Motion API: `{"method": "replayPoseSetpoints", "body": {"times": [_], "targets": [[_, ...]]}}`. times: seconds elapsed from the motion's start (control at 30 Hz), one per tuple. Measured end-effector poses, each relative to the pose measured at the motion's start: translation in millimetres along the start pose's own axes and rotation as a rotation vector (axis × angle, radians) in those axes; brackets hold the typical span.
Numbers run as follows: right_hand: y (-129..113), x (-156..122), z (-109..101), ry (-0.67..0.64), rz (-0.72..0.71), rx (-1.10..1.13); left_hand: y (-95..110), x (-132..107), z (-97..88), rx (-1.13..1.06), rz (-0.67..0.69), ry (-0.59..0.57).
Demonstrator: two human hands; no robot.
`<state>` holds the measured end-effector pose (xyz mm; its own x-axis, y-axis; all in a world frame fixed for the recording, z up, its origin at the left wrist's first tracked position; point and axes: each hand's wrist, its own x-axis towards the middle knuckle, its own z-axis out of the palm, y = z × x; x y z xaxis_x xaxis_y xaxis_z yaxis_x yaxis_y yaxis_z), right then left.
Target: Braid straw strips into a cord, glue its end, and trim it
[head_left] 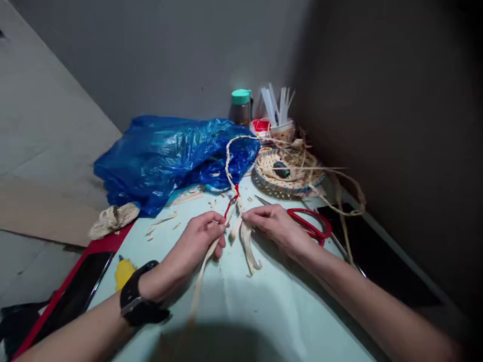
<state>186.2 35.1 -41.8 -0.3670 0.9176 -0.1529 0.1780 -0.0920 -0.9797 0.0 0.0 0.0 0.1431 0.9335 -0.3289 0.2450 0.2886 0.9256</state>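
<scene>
A pale braided cord of dried plant fibre curves down from the basket toward my hands. Red string is tied around it near its lower end. My left hand pinches a long loose fibre strip that hangs toward the table's near edge. With thumb and forefinger together, my right hand grips another fibre strip just below the braid; its curled end dangles over the table. Beside my right wrist lie red-handled scissors, their blades pointing to the back left.
A blue plastic bag lies at the back left. A shallow woven basket holds fibre scraps and a dark object. Behind it stand a teal-lidded bottle and a cup of translucent sticks. A yellow object sits by my left wrist.
</scene>
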Motion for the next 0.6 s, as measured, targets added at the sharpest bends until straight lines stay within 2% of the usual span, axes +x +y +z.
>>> {"method": "replayPoseSetpoints", "body": {"times": [0.07, 0.17, 0.4, 0.6], "targets": [[2, 1, 1, -0.001, -0.003, -0.005, 0, -3, 3.3, -0.055, -0.039, -0.064], [6, 3, 1, 0.001, -0.010, -0.009, 0, -5, 8.5, -0.074, -0.037, -0.100], [7, 3, 1, 0.002, -0.030, -0.023, -1, 10, 15.1, 0.077, 0.102, 0.064], [4, 2, 1, 0.005, -0.044, -0.064, -7, 14, 20.0, 0.036, 0.063, -0.002]]}}
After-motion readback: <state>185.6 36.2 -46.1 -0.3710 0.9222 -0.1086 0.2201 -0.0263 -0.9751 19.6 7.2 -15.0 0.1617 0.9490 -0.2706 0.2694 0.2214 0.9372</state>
